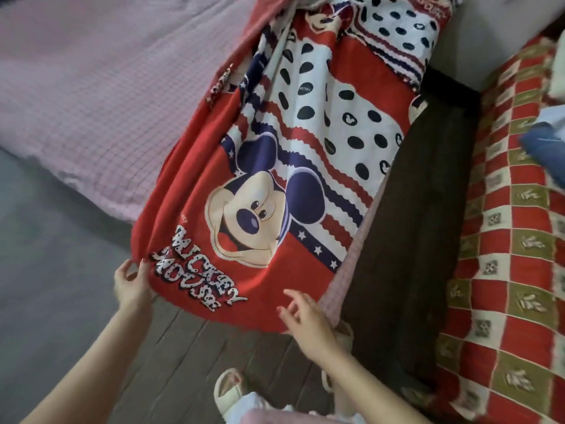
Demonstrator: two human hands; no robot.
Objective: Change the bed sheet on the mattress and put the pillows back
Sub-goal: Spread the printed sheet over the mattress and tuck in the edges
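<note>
The mattress (91, 96), covered in pink checked fabric, fills the upper left, and the red cartoon-print bed sheet (305, 142) lies bunched lengthwise along its right side, its lower end hanging over the corner nearest the person. To the right, past a dark wooden frame (422, 209), runs a red, green and white checked bedspread (513, 240); grey floor (46, 270) shows at the left. No pillows can be made out with any certainty. The step in hand looks like spreading the sheet, and it would go best if both hands took hold of the near hem well apart, lifted it a little and drew it sideways toward the bare pink area — pulling evenly so the long folds open rather than drag. The left hand (132, 284) pinches the sheet's lower left corner between thumb and fingertips. The right hand (308, 316) is spread, fingers loose and apart, hovering at the sheet's lower edge near the mattress corner — holding nothing, and contact with the cloth cannot be told.
</note>
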